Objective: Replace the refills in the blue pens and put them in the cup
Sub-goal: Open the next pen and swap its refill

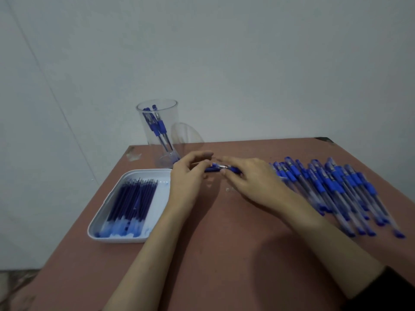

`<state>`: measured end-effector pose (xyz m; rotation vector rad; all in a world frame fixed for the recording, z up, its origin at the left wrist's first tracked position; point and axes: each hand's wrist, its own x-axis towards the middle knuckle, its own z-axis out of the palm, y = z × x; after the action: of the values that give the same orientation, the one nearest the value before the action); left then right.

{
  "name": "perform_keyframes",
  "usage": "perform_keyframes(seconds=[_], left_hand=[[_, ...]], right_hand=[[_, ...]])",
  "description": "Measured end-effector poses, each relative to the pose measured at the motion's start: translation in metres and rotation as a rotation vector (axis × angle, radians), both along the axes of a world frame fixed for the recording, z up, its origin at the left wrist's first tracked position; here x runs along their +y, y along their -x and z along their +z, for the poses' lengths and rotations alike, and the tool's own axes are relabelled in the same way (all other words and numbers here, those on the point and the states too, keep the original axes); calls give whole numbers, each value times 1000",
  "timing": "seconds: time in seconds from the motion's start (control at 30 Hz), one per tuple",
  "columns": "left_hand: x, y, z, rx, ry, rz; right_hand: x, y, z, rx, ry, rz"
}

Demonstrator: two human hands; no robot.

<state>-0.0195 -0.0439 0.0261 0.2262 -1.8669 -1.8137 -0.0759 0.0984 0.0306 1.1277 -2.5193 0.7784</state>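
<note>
Blue pen [221, 169]: table centre, pinched at either end by left hand [190, 173] and right hand [251, 178]. Handling: likely unscrew squarely, retain small parts. Refills [132, 198]: near left. Cup [157, 131]: far left.

Light: soft and a bit dim, with a cool grey look.
Shadows: soft dark patches on the table [224, 277], lower middle of the frame.
Blur: the pile of pens [336, 191] at the right edge looks smeared; the pen [215, 169] in the middle is fuzzy.
Edges: the table sides lean outward.
</note>
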Motion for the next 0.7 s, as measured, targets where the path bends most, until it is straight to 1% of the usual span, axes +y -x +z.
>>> perform_keyframes(seconds=[0.13, 0.27, 0.4, 0.47, 0.6, 0.67, 0.7], left_hand=[[5, -1, 3, 5, 2, -69], [7, 0, 2, 34, 82, -108], [8, 0, 2, 41, 101, -121], [6, 1, 1, 33, 144, -113], [1, 3, -1, -38, 239, -17], [-1, 3, -3, -110, 297, -26], [0, 2, -5, -159, 352, -58]], right_hand=[[11, 8, 0, 36, 137, -50], [16, 6, 3, -11, 106, -62], [18, 1, 7, -9, 130, -52], [20, 1, 8, 17, 73, -67], [25, 12, 6, 63, -93, -218], [29, 20, 5, 43, -56, -279], [31, 22, 5, 23, 4, -280]])
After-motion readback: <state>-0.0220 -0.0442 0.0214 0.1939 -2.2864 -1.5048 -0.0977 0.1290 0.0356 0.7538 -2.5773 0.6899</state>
